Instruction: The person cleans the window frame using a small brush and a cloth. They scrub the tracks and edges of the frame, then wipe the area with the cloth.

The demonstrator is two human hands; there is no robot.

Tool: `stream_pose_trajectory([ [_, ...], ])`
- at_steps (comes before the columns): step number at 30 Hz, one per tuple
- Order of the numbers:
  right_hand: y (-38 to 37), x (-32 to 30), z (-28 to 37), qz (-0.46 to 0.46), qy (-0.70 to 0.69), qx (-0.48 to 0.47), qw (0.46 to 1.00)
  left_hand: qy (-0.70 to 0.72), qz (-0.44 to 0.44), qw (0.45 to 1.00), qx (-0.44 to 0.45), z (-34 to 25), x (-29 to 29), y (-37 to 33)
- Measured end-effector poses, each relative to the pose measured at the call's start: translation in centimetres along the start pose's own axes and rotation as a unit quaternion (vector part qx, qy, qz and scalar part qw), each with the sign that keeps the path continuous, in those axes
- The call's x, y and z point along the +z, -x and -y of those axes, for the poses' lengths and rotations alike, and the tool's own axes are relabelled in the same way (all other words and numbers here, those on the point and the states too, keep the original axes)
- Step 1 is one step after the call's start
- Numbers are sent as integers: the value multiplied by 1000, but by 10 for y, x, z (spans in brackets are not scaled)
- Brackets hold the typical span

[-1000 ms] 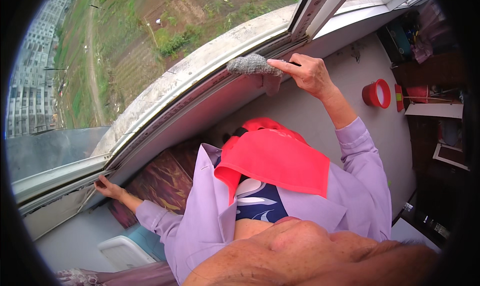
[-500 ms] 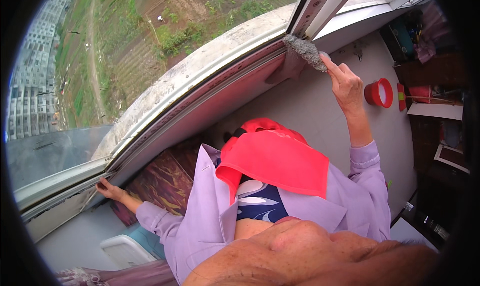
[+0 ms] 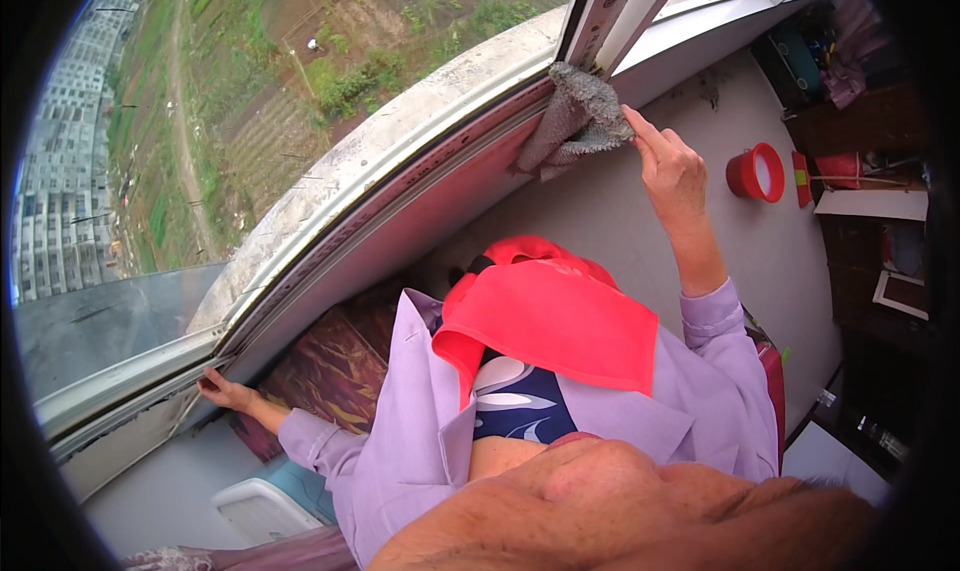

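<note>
My right hand (image 3: 672,171) is raised at the far right end of the window, fingers closed on a fuzzy grey cleaning cloth (image 3: 580,121). The index finger points along the cloth's edge. Bunched at the top, the cloth touches the foot of the upright window post (image 3: 610,21) and hangs down over the inner side of the sill. Off to the left, my left hand (image 3: 228,391) grips the inner edge of the window frame (image 3: 215,356) with bent fingers. Its fingertips are partly hidden.
Along the open window runs a sliding track (image 3: 390,186); fields and buildings lie far below outside. A red bucket (image 3: 756,173) stands on the floor at right, near dark shelves (image 3: 850,121). A white-and-teal plastic container (image 3: 262,506) is at lower left, beside patterned fabric (image 3: 320,371).
The grey cloth has spread and now hangs lower beside the post. My right hand has shifted slightly left. My left hand stays at the frame, and the view has shifted a little.
</note>
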State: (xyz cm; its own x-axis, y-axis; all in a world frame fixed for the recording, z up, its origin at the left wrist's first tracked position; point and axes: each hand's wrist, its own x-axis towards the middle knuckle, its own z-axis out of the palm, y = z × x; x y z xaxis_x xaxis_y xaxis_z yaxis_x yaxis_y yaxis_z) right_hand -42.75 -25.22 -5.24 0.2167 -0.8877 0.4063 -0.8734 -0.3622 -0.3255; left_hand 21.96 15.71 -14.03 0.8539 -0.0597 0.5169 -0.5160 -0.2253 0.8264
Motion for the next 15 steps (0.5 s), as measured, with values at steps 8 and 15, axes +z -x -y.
stream_pose_trajectory([
  [8, 5, 17, 3, -17, -35, 3, 999, -31, -22, 999, 13, -4, 6, 1],
  [15, 17, 17, -17, 143, -429, 202, 869, 1, -14, 1000, 4, -9, 6, 7],
])
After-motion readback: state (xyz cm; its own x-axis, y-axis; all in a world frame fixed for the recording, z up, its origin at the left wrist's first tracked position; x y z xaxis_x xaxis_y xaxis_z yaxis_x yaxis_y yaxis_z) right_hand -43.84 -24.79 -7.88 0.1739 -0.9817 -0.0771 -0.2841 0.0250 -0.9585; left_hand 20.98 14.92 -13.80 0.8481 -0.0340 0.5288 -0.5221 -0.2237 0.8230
